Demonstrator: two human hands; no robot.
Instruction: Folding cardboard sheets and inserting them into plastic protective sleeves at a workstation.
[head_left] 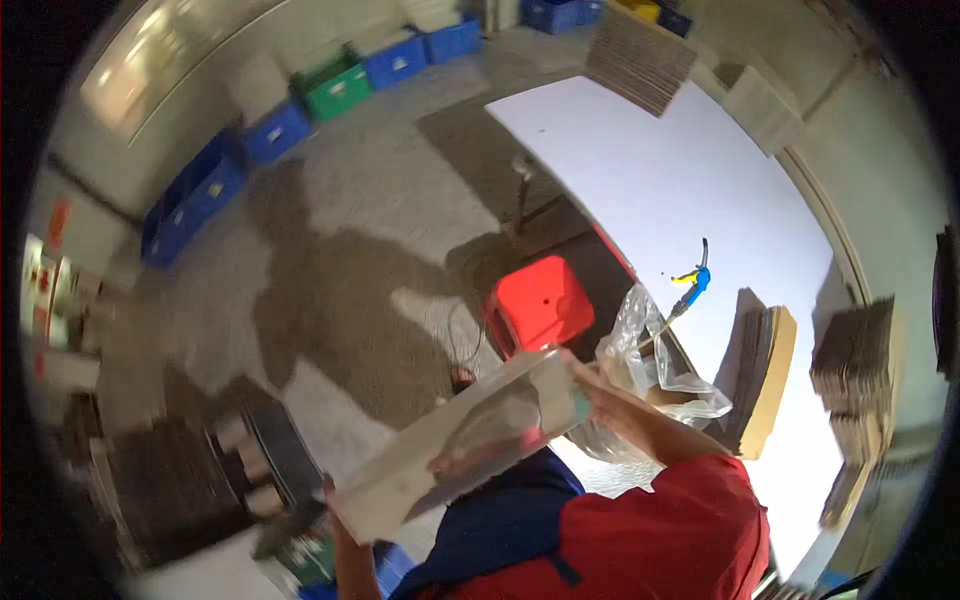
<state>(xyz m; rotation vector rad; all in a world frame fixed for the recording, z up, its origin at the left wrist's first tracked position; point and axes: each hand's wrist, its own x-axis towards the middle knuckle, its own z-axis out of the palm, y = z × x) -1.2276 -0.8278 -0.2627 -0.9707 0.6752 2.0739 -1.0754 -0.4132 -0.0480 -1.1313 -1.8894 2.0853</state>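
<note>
I hold a flat, pale brown cardboard piece (pixel 450 445) tilted in front of me. My left hand (pixel 335 505) grips its lower left end, and its forearm rises from the bottom edge. My right hand (pixel 592 388), at the end of a red sleeve, grips the upper right end. The picture is blurred, so the fingers do not show clearly. Just behind my right hand lies a crumpled clear plastic bag (pixel 655 365) at the near edge of a white table (pixel 640 170).
On the table lie a blue and yellow tool (pixel 694 280) and stacks of flat cardboard (pixel 762 375) (pixel 858 350) (pixel 640 55). A red stool (pixel 540 300) stands beside it. Blue crates (pixel 200 195) and a green crate (pixel 338 88) line the far wall. Dark boxes (pixel 185 485) sit lower left.
</note>
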